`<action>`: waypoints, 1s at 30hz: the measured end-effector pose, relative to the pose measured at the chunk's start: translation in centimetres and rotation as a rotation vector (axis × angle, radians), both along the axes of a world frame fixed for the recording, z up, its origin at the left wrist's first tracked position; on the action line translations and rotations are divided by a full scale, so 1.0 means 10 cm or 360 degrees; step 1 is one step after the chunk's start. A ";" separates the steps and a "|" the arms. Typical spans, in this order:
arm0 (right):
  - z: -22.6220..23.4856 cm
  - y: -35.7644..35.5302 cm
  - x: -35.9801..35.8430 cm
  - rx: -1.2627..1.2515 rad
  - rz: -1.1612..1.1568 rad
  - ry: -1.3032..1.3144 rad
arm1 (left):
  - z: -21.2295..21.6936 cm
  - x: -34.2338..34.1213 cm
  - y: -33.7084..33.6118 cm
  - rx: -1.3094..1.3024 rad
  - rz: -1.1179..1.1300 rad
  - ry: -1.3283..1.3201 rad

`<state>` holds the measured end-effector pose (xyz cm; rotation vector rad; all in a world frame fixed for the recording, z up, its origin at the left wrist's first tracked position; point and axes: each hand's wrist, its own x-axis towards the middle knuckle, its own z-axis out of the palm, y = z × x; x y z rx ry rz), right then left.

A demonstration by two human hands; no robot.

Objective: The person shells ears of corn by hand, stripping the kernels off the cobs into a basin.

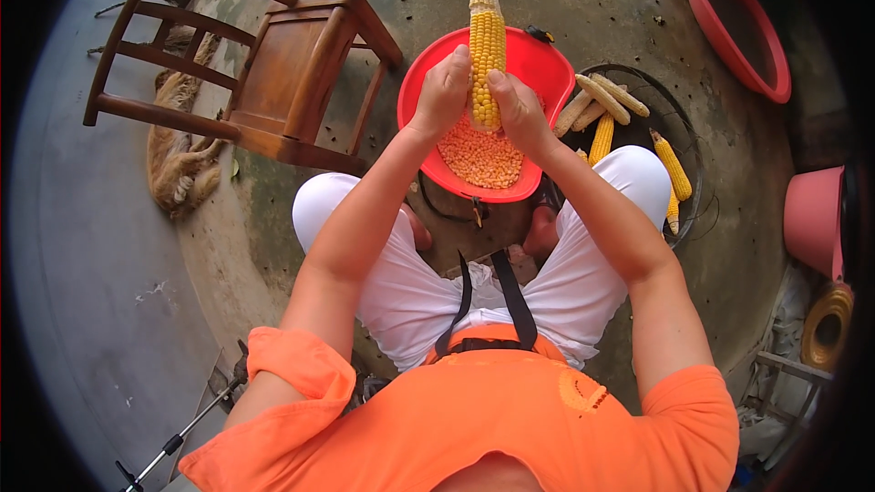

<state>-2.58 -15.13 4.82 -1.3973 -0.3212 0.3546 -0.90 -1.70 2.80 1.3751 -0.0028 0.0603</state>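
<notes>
An ear of yellow corn [488, 32] stands nearly upright between my two hands, above a red plastic basin [534, 55]. My left hand [442, 94] is closed against its left side, while my right hand [522, 111] grips it lower down on the right with the thumb across the kernels. Rows of kernels still cover most of the ear; its top end is pale. Loose orange-yellow kernels [480, 157] lie heaped in the near part of the basin, between my knees. The fingers behind the ear are partly hidden.
Right of the basin, a dark round tray [688, 132] holds pale stripped cobs [606, 98] and yellow ears [672, 167]. A wooden chair [296, 64] stands at the left; a dog [178, 150] lies behind it. Another red basin [777, 55] and a pink bucket [814, 219] are farther right.
</notes>
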 end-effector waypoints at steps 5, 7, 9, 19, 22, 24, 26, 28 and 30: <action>-0.17 -0.05 0.03 0.0038 0.0059 0.0094 | -0.21 0.02 0.09 0.0518 -0.0016 -0.0195; -0.16 -0.03 0.05 0.0075 0.0061 0.0070 | -0.14 0.02 0.09 0.0393 -0.0076 -0.0152; -0.15 -0.04 0.04 0.0100 0.0024 0.0046 | 0.00 0.01 0.04 0.0266 -0.0142 -0.0107; -0.29 -0.09 -0.01 0.0099 0.0067 0.0109 | -0.20 0.01 -0.01 0.0498 0.0049 -0.0197; -0.26 -0.17 0.00 0.0018 0.0215 0.0378 | -0.23 0.03 0.03 0.0581 0.0078 -0.0239; -0.27 -0.17 0.01 0.0039 0.0148 0.0284 | -0.20 0.05 -0.02 0.0532 0.0102 -0.0281; -0.20 -0.17 0.00 0.0027 0.0121 0.0172 | 0.00 0.04 -0.02 0.0357 -0.0075 0.0008; -0.19 -0.11 -0.05 0.0020 0.0108 0.0052 | 0.10 0.03 -0.03 0.0189 -0.0236 0.0290; -0.28 -0.04 -0.10 0.0048 0.0036 0.0088 | 0.10 0.10 -0.11 0.0104 -0.0148 0.0144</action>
